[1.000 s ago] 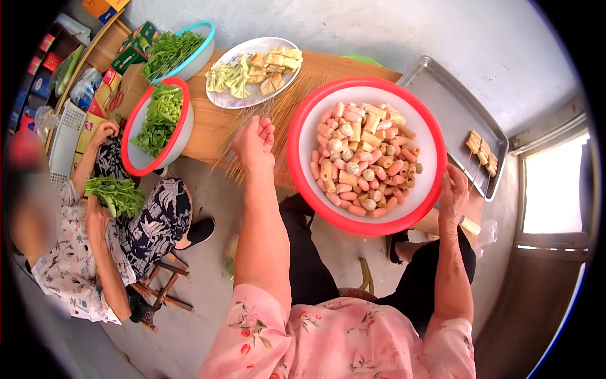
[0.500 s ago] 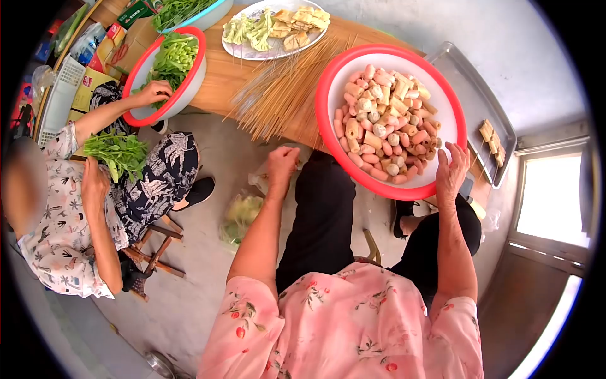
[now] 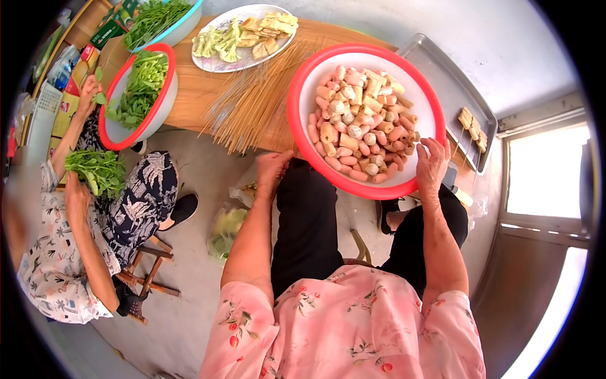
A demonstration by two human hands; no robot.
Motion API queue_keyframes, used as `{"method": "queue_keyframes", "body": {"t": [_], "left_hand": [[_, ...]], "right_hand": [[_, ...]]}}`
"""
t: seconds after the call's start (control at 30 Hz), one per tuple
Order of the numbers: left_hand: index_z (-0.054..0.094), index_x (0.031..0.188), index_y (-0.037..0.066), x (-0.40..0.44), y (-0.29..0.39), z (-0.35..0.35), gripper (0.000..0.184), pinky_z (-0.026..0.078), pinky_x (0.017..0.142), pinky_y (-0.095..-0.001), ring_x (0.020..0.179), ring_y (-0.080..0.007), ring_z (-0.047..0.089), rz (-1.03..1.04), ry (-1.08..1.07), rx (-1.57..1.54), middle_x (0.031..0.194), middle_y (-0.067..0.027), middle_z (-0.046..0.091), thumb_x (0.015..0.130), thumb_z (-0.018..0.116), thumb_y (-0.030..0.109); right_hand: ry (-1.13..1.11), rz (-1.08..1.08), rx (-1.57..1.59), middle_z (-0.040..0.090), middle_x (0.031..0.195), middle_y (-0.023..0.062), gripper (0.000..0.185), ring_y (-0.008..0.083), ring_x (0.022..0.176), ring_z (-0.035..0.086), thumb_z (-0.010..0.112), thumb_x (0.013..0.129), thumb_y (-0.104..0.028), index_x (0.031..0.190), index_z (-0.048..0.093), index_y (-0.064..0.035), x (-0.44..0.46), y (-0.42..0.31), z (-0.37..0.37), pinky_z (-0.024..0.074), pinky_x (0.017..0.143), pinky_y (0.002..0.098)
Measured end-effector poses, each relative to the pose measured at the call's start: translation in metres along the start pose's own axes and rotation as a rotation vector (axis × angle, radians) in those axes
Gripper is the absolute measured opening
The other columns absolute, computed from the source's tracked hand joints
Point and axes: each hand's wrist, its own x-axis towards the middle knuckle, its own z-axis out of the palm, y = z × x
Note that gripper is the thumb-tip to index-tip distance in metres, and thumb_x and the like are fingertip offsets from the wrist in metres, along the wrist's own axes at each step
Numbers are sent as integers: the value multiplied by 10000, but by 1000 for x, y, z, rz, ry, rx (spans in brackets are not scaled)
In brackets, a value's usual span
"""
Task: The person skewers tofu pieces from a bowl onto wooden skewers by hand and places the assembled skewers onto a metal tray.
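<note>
A large white basin (image 3: pixel 404 66) with a red rim stands at the near table edge, tilted toward me. Short pink sausage pieces, tan tube-shaped pieces and pale balls (image 3: pixel 363 126) are heaped in it. My right hand (image 3: pixel 432 165) is closed over the basin's near right rim, fingertips on the inner side. Beside the lower left rim, above my knee, is my left hand (image 3: pixel 273 167), its fingers pressed together. Whatever is in them, if anything, cannot be made out. Bamboo skewers (image 3: pixel 252 104) lie in a loose bundle just beyond it, their ends over the table edge.
A plate (image 3: pixel 211 63) of cauliflower and tan slices stands behind the skewers. A metal tray (image 3: pixel 435 63) at right holds skewered pieces (image 3: pixel 473 129). At left a seated person holds leafy greens (image 3: pixel 98 170) by a red-rimmed basin (image 3: pixel 165 85). A plastic bag (image 3: pixel 226 230) is on the floor.
The view has shifted, moving the scene leftward. My left hand has come closer to the basin's rim. The other person's hand has left the greens basin, now holding a leafy sprig.
</note>
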Motion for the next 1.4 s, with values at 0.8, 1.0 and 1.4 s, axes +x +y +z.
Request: {"method": "queue_keyframes", "body": {"t": [0.8,1.0,1.4], "left_hand": [[570,644,-5,-202,89,-18,93,284,480,-205,528,-45,397,375,-170,-60,614,20,462,727,600,-35],[594,733,-23,-191,106,52,94,383,507,-229,559,-64,481,525,-589,428,634,-19,536,747,652,50],[623,901,49,-46,114,100,396,441,727,-461,850,-357,607,729,-54,1477,855,-176,648,739,640,410]], "right_hand": [[-357,370,1049,604,1084,125,379,245,1009,573,559,913,-268,1178,543,3,-12,-92,-52,436,921,372],[-272,767,1889,605,850,89,294,211,785,624,474,954,-218,1091,528,36,-5,-85,-91,544,775,394],[-161,760,1745,546,675,61,256,158,481,531,426,965,-145,1145,492,25,-23,-6,-91,496,421,291]]}}
